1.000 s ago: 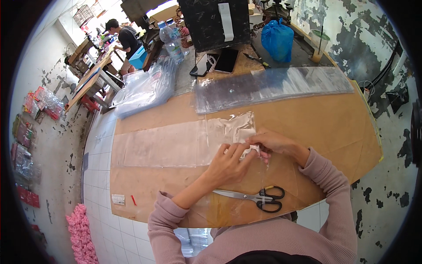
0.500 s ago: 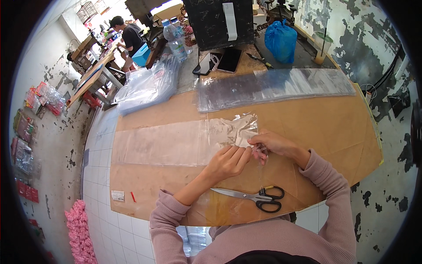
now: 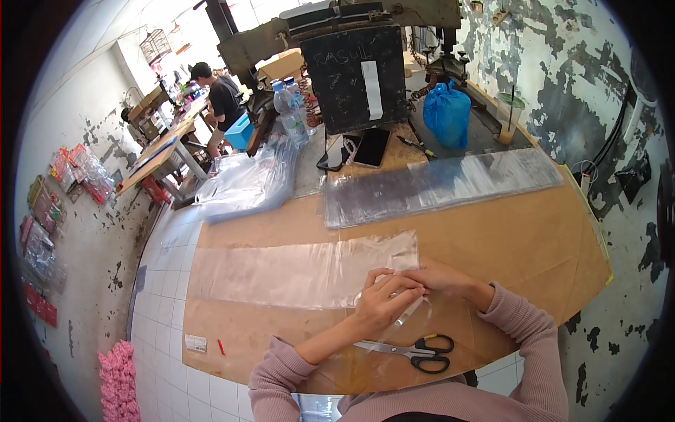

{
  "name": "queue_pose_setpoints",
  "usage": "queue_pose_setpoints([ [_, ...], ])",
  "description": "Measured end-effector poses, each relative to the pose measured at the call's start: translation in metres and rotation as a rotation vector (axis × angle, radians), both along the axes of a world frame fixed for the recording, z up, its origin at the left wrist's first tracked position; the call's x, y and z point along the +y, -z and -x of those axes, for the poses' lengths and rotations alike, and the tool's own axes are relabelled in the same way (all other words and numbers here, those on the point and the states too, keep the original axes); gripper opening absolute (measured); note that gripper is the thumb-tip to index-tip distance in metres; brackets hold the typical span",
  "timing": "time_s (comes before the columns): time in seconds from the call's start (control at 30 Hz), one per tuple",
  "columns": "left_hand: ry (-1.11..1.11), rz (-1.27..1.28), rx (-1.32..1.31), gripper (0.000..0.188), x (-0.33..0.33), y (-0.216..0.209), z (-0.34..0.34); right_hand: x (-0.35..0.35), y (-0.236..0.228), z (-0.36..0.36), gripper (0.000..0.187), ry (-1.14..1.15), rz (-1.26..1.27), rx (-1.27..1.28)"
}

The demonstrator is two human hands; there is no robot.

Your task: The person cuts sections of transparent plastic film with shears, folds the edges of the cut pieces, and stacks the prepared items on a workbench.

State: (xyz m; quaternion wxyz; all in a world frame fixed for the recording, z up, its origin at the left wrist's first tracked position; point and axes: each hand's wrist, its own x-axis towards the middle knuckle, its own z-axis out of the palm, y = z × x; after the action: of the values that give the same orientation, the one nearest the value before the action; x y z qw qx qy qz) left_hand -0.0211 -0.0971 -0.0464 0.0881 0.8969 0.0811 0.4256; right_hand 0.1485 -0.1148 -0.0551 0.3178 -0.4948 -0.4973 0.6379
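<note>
A long clear plastic sheet (image 3: 302,274) lies across the brown tabletop (image 3: 492,232), its right end at my hands. My left hand (image 3: 385,299) has its fingers curled and closed on the near right corner of the sheet. Right beside it, my right hand (image 3: 446,277) is closed on the sheet's right edge, with the fingertips partly hidden behind the left hand. A thin clear strip (image 3: 411,313) hangs below the hands. Closer to me lies a pair of scissors (image 3: 422,350) with black handles, the blades pointing left under my left forearm.
A stack of clear plastic sheets (image 3: 443,186) lies beyond my hands; another pile (image 3: 246,179) is at the back left. Phones (image 3: 371,148), bottles (image 3: 290,116), a blue bag (image 3: 447,116) and a drink cup (image 3: 509,119) stand behind. A person (image 3: 223,105) sits far left.
The view has tipped upward, so the table sits lower in it. The sheet's right end, crumpled before, now lies flatter. My hands have drawn closer together at its corner.
</note>
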Motion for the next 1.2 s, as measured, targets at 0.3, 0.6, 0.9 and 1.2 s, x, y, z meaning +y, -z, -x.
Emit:
queue_pose_setpoints([
  [0.3, 0.776, 0.837, 0.287, 0.012, -0.017, -0.015, 0.038, -0.022, -0.023, -0.065, 0.044, -0.394, -0.084, -0.313],
  [0.6, -0.488, 0.745, -0.103, 0.011, 0.09, -0.007, 0.261, -0.038, -0.056, -0.133, 0.053, -0.438, 0.114, -0.549],
  [0.9, -0.668, 0.131, 0.437, 0.048, 0.117, 0.01, 0.168, -0.089, -0.031, -0.213, 0.038, -0.09, -0.008, -0.801],
  [1.2, -0.491, 0.354, 0.74, 0.037, 0.13, -0.004, 0.106, -0.168, -0.027, -0.272, 0.032, 0.427, 0.007, -0.811],
])
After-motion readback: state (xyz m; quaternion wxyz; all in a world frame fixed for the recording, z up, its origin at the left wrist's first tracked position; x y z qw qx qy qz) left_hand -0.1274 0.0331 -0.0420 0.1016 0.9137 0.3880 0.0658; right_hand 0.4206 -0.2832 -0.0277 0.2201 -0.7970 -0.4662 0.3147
